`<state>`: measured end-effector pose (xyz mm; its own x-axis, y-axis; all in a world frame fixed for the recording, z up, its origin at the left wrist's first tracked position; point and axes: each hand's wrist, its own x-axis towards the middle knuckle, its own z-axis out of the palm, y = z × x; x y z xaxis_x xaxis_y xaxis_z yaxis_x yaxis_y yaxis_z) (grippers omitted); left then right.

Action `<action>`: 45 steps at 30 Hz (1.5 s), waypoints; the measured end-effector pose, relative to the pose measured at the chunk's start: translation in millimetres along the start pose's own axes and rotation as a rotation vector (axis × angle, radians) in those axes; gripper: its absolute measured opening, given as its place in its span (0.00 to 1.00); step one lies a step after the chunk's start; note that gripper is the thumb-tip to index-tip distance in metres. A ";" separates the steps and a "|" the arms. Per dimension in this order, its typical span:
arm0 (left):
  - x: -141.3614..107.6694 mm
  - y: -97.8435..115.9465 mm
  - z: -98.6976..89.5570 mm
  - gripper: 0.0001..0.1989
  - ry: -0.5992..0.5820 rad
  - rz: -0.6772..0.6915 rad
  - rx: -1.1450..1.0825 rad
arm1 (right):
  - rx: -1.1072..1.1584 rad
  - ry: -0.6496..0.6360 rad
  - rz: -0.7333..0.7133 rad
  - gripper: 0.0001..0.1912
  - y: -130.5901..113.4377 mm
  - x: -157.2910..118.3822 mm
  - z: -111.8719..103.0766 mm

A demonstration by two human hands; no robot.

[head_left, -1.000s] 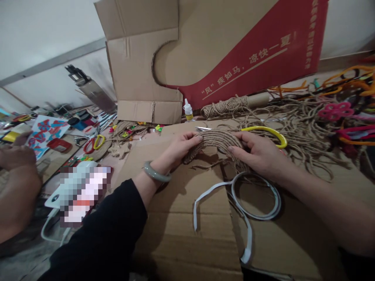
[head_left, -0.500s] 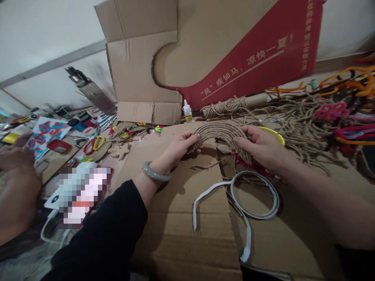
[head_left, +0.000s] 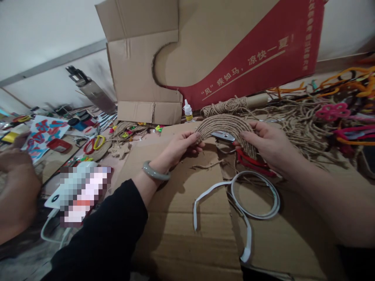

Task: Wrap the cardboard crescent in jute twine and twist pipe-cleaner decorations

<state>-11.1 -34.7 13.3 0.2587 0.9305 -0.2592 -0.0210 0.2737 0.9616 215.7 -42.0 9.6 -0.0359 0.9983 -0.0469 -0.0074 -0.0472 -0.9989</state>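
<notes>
An arch of jute rope [head_left: 224,123], made of several strands lying side by side, is held up above the cardboard sheet [head_left: 187,218]. My left hand [head_left: 186,146] pinches its left end between thumb and fingers. Its right end is gripped by my right hand [head_left: 265,142], thumb on top. Beneath the arch, partly covered by it, lie scissors with metal blades [head_left: 224,136] and a red handle [head_left: 252,160]. Nearer to me rests a roll of white tape [head_left: 277,207] with its loose end trailing over the cardboard.
A cut cardboard box [head_left: 140,70] stands at the back, with a small glue bottle [head_left: 188,111] before it. Loose jute [head_left: 295,125] and pipe cleaners [head_left: 357,88] lie right. Leftward are red-and-yellow scissors [head_left: 94,144], a phone [head_left: 88,199] and another person's hand [head_left: 17,168].
The rope arch has moved slightly right and up, and my right hand has shifted right with it. More of the scissors' blades and red handle now shows; the yellow handle has become hidden.
</notes>
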 end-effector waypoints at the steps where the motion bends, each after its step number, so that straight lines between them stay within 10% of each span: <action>1: -0.6 0.9 0.2 0.14 0.001 -0.004 0.011 | 0.014 0.010 0.011 0.09 0.2 0.4 -0.5; 45: -3.6 -0.7 -3.3 0.13 -0.009 0.038 0.205 | 0.056 0.105 -0.003 0.05 -3.7 5.2 -4.3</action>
<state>-15.2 -37.4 13.3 0.2702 0.9367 -0.2229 0.1662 0.1826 0.9690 219.8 -36.6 13.0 0.0691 0.9965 -0.0474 -0.0630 -0.0431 -0.9971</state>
